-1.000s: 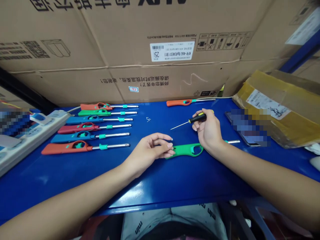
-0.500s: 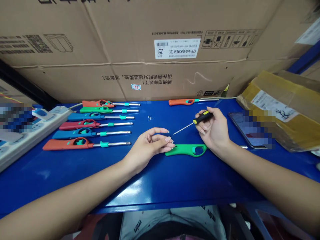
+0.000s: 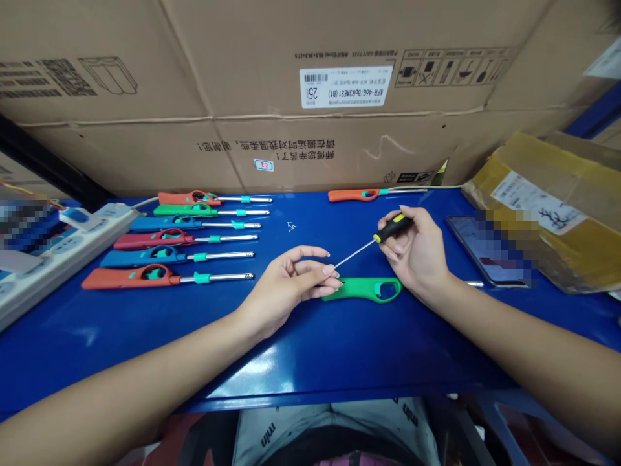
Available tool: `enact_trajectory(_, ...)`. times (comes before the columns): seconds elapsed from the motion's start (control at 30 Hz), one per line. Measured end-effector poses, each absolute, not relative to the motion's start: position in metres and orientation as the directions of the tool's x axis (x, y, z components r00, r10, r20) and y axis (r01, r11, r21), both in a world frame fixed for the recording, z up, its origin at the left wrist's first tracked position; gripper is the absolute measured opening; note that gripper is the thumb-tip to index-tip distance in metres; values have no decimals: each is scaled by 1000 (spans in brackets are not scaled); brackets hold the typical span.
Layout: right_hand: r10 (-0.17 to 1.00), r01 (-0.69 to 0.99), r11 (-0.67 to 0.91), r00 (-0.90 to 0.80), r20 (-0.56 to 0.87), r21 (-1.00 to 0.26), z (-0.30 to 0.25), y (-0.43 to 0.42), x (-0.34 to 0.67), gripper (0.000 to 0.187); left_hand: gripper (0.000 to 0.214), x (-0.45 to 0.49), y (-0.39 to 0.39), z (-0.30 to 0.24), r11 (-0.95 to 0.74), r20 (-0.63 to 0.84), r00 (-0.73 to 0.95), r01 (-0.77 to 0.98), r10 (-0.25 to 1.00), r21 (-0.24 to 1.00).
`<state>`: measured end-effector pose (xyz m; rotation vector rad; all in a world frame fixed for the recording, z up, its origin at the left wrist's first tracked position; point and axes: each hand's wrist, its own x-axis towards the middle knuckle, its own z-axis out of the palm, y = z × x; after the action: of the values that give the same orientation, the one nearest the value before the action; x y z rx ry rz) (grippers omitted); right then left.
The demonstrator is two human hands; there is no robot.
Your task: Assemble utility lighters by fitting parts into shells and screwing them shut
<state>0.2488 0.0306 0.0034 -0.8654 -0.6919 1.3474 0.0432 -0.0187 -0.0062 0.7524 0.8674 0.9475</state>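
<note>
A green long-nozzle lighter lies flat on the blue table, its metal tip showing past my right wrist. My left hand rests on the table with its fingertips curled against the lighter's left end. My right hand grips a small screwdriver by its black and yellow handle. The thin shaft slants down to the left, with its tip close to my left fingertips above the lighter's end.
Several lighters in red, green and blue lie in a row at the left, and one orange lighter lies by the cardboard boxes at the back. A white power strip sits far left. A phone and a taped parcel are at the right.
My right hand has tilted the screwdriver so that its tip has come down and left, near my left fingertips. My left hand and the green lighter have hardly moved.
</note>
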Motion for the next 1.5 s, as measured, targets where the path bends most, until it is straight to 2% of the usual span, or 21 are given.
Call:
enact_trajectory(0.53, 993, -524, 20, 113, -47, -852, 4, 29, 249, 18, 35, 43, -19, -8, 389, -284, 312, -357, 907, 849)
enact_trajectory(1.0, 986, -419, 160, 19, 168, -894, 16, 24, 253, 15, 43, 42, -21, -6, 349, -247, 301, -356, 921, 867)
enact_trajectory(1.2, 975, -393, 219, 47, 218, -893, 25, 21, 256, 18, 38, 42, -18, -5, 336, -255, 341, -204, 905, 920)
enact_trajectory(1.27, 969, -388, 244, 61, 239, -889, 28, 23, 260, 20, 32, 41, -17, -6, 245, -195, 305, -135, 932, 960)
enact_trajectory(1.37, 968, -372, 247, 55, 244, -895, 34, 25, 265, 20, 24, 39, -17, -7, -38, 17, 236, 81, 972, 996)
enact_trajectory(1.43, 968, -347, 246, 43, 247, -905, 37, 24, 267, 19, 27, 36, -18, -7, -246, 154, 296, 306, 943, 920)
enact_trajectory(1.5, 955, -314, 293, 58, 289, -903, 41, 22, 266, 16, 39, 33, -19, -8, -421, 208, 428, 493, 879, 762)
